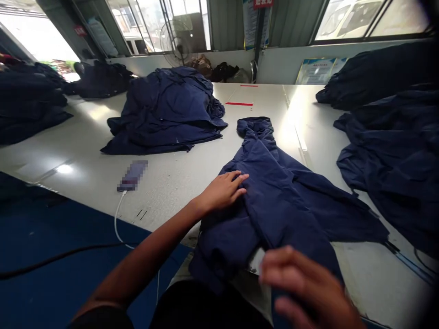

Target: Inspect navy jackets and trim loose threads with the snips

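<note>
A dark blue garment [284, 192] lies spread on the white table [171, 178] in front of me. My left hand [224, 189] rests flat on its left edge with the fingers stretched out. My right hand [305, 288] is close to the camera and blurred, over the near end of the garment beside a small white tag [256, 261]. Its fingers look curled, and whether they grip the cloth is unclear.
A heap of dark blue garments [168, 109] sits at the table's middle back, another pile [394, 151] at the right, more [30, 100] at far left. A phone [132, 175] with a white cable [118, 219] lies left of my arm. Red tape marks [239, 103] lie farther back.
</note>
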`<state>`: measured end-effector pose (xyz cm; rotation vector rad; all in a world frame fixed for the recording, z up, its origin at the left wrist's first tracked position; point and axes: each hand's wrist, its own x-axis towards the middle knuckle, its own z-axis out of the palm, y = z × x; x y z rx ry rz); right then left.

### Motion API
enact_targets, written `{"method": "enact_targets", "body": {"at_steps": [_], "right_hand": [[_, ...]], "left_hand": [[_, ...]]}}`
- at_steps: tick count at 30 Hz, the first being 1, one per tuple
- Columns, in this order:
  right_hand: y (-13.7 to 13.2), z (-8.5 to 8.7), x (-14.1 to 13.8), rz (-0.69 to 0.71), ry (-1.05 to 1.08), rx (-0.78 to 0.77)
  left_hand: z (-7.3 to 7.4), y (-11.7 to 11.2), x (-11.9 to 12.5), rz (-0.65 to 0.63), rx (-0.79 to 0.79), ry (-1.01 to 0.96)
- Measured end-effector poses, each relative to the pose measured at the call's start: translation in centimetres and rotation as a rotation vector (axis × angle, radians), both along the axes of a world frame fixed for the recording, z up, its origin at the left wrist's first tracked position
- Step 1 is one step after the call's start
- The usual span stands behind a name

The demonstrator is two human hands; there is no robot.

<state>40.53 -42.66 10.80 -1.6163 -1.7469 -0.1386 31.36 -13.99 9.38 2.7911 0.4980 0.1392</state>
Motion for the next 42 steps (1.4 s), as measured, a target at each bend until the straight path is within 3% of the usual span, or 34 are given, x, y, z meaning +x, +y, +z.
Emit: {"method": "enact_targets", "body": {"at_steps": [1,3,5,8,11,14,18,27,42], "right_hand": [[1.9,0.7,1.9,0.098,0.027,-0.079],[6.7,1.4,6.0,0.081,0.004,-0.153],[12.1,0.9,10.1,0.087,-0.124,-0.205],[19.1,-2.4,15.4,0.057,-0.313,-0.287],[22.4,-6.8,18.1,-0.025,-0.371,-0.424],[22.0,-10.3,18.5,-0.096,-0.331,-0.508],[20.5,-12.0,17.9,-0.135,-0.305,-0.490],[20.4,-11.2,17.6,-0.154,-0.285,-0.471],[20.5,-10.9,17.4,-0.143,-0.269,-0.485]], "left_hand": [[-0.9,1.4,0.5,0.016,-0.013,0.009],[-2.2,4.1,1.7,0.047,-0.038,0.011],[-3.2,6.2,3.0,0.058,-0.057,0.007],[-4.9,8.3,4.3,0.034,-0.095,0.028],[-6.5,9.7,3.7,-0.010,-0.121,0.053],[-7.4,10.5,2.0,-0.004,-0.128,0.028],[-7.9,10.6,0.5,0.011,-0.112,-0.018],[-8.3,10.6,0.6,0.021,-0.011,-0.044],[-8.6,10.9,0.5,0.009,0.015,-0.067]]}}
